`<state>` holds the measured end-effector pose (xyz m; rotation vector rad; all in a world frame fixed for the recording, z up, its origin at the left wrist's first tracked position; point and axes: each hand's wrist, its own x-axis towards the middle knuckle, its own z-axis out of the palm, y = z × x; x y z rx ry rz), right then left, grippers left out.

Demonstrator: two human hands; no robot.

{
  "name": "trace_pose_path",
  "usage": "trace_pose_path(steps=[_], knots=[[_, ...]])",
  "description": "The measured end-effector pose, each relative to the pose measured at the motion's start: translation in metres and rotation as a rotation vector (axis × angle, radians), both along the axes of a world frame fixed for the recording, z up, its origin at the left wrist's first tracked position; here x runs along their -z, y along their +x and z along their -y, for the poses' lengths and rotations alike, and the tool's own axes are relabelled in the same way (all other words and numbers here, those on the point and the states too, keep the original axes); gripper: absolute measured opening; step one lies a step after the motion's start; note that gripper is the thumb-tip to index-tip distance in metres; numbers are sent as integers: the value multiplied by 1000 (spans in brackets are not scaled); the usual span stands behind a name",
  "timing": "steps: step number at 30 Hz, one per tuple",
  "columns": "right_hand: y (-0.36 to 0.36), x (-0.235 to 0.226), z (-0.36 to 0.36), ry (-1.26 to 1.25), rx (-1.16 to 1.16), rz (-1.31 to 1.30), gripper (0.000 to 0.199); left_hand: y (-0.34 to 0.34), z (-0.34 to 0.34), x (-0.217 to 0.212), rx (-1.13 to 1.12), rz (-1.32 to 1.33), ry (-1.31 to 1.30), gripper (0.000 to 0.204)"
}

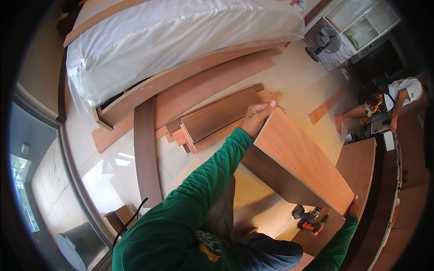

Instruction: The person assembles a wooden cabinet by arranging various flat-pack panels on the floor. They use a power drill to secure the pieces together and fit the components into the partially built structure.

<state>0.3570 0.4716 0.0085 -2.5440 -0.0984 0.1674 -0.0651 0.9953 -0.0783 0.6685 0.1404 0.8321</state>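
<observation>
Between my two hands is an L-shaped wooden piece (303, 158), with a light orange-brown board on top and a dark brown board (280, 180) meeting it along one edge. It is tilted above the floor. My left hand (257, 118) is closed on its far left corner, with the thumb along the edge. At the near right corner, my right hand (355, 207) grips the end; part of its fingers is hidden behind the board. Below that end, a dark cordless drill (304, 212) and a red-and-black cordless drill (313, 226) lie close together.
Stacked boards (217, 117) lie on the floor ahead, beside a long dark board (147, 153). Beyond them stands a plastic-covered mattress (181, 45). A person (389, 101) sits at the right near wooden panels (361, 158). A fan (323, 43) stands at the far right.
</observation>
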Motion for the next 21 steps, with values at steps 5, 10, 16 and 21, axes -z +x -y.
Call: trace_pose_path(steps=[5, 10, 16, 21], knots=[[0, -10, -7, -196, -21, 45, 98, -2, -12, 5, 20, -29, 19, 44], [8, 6, 11, 14, -3, 3, 93, 5, -9, -1, 5, -34, 5, 41], [42, -2, 79, 65, 155, 0, 72, 26, -1, 16, 5, -28, -57, 29], [-15, -10, -14, -288, -53, 202, 63, 13, -11, 8, -106, -135, 54, 34]])
